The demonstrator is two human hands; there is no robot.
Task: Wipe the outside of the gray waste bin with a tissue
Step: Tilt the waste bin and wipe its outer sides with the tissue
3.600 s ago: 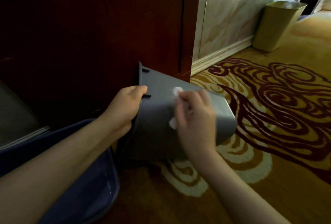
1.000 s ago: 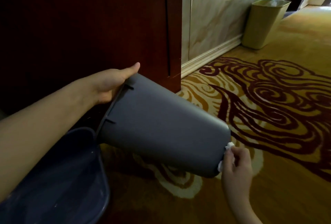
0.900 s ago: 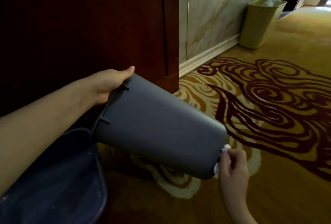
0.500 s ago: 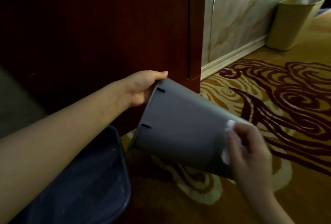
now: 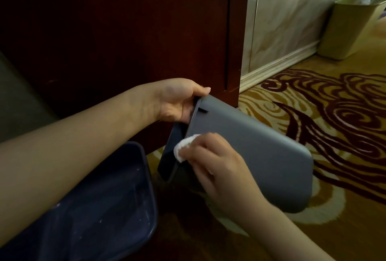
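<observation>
The gray waste bin (image 5: 261, 156) lies tipped on its side above the carpet, its open rim toward me and its base pointing right. My left hand (image 5: 177, 102) grips the top of the rim, thumb on the outside. My right hand (image 5: 211, 162) holds a crumpled white tissue (image 5: 183, 148) and presses it against the bin's outer wall just behind the rim. My right forearm hides the bin's lower near side.
A dark blue bin (image 5: 100, 208) stands at the lower left under my left arm. Dark red wooden furniture (image 5: 125, 31) rises directly behind. A yellow-green bin (image 5: 353, 28) stands by the marble wall at the far right. Patterned carpet (image 5: 334, 114) spreads to the right.
My right hand slid the tissue along the bin's wall from the base end up to the rim end. The left hand kept its hold on the rim while the bin tilted a little.
</observation>
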